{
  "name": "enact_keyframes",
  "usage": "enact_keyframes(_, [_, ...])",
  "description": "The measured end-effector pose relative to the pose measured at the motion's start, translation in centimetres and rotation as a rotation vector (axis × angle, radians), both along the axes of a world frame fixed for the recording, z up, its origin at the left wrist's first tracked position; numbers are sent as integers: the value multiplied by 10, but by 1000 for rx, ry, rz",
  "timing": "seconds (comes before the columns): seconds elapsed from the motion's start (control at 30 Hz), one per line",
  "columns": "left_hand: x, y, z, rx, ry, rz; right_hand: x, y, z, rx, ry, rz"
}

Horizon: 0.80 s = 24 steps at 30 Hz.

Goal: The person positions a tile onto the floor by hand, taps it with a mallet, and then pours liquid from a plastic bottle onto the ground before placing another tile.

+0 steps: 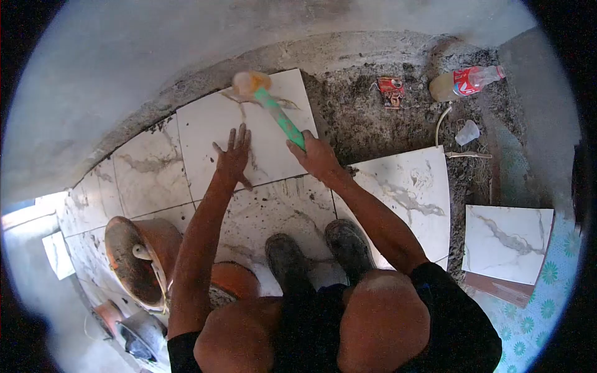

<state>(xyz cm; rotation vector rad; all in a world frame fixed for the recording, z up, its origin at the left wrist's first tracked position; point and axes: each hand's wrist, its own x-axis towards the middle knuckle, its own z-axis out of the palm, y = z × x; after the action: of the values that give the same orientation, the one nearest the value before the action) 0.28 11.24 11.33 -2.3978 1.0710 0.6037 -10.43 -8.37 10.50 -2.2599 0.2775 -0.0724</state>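
Note:
My right hand (318, 155) is wrapped round the green handle of a rubber mallet (280, 117). The mallet's pale and orange head, a little blurred, overlaps the far part of a white marble-patterned floor tile (208, 133) near the wall. On that same tile my left hand (234, 156) lies flat with its fingers spread. Grey veining runs over the tile between the hand and the mallet head. Laid tiles (277, 208) border it on the near side, and another tile (404, 186) lies to the right of my right forearm.
Rough mortar bed (348, 112) stretches right of the tile, with a plastic bottle (463, 83), a red wrapper (391, 92) and a clear cup (467, 132) on it. Stacked tiles (507, 239) lie at right. A tilted orange bucket (149, 248) stands left, with other buckets (134, 332) behind.

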Motion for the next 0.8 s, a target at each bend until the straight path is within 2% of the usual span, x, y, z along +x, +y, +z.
enact_keyframes(0.03, [-2,0,1,3,6,1,-1,2,14,29,6,15])
enact_keyframes(0.17, [4,1,-3,-15,-12,6,1,1,-20,21,6,-29])
enact_keyframes(0.23, [1,-1,-2,-4,-29,0,9,-6,-24,-156,68,55])
enact_keyframes(0.47, [1,-1,-4,9,43,51,22,7,-26,-182,33,135])
enact_keyframes(0.57, [2,0,-1,11,45,44,22,20,6,-104,1,161])
enact_keyframes(0.67, [3,-1,5,-5,63,65,32,26,-27,-197,74,182])
enact_keyframes(0.8, [2,0,-1,29,68,71,44,29,1,-186,55,278])
